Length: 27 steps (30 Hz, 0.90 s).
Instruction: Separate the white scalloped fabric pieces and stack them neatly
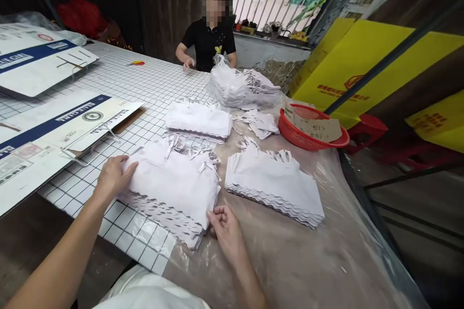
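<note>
A thick stack of white paper bags (174, 186) lies in front of me on the table. My left hand (113, 176) rests on the stack's left edge, fingers curled over the top sheets. My right hand (225, 227) pinches the stack's near right corner with bent fingers. A second stack of white bags (273, 181) lies just right of it, untouched. Farther off lie a third pile (199, 119) and a big heap in clear plastic (241, 88).
A red basket (293, 133) with a cardboard slip stands right of the piles. Flat printed cartons (54, 130) cover the table's left side. Across the table a person in black (208, 41) sits with one hand on it. Yellow boards (366, 63) lean at the right.
</note>
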Motion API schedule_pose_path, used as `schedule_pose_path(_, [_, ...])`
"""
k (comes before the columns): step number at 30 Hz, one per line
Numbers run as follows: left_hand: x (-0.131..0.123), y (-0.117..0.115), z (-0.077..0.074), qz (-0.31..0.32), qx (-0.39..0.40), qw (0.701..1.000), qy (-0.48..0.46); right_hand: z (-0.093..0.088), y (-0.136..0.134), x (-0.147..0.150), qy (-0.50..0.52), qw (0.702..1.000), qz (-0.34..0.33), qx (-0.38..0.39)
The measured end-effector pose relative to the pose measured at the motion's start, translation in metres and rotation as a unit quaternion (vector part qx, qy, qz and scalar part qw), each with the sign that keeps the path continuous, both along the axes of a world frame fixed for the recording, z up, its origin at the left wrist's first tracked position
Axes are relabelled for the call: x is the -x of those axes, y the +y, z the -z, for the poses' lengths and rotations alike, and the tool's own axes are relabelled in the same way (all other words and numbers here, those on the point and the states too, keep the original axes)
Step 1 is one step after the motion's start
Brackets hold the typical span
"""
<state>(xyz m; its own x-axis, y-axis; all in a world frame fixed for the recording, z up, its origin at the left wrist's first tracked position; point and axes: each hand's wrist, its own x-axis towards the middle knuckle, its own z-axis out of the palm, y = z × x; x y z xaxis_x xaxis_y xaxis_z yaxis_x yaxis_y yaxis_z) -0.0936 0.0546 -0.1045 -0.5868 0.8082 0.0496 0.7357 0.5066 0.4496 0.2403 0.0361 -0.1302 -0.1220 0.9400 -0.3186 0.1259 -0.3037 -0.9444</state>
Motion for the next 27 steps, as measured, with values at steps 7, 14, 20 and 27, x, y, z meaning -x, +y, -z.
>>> schedule_pose_path(7, [0.011, -0.017, -0.007, -0.057, -0.028, 0.995, -0.078, 0.002, -0.006, 0.004, 0.027, 0.999, 0.015, 0.025])
schedule_pose_path(14, [0.021, -0.028, -0.005, -0.054, -0.117, 0.982, -0.141, 0.006, -0.009, 0.011, 0.023, 0.998, 0.037, 0.041])
schedule_pose_path(20, [0.017, -0.022, -0.007, -0.045, -0.114, 0.986, -0.114, -0.001, -0.005, 0.004, 0.020, 0.997, 0.052, 0.056])
schedule_pose_path(27, [0.019, -0.027, -0.005, -0.020, -0.088, 0.990, -0.112, -0.004, -0.027, -0.010, 0.116, 0.975, 0.063, 0.179])
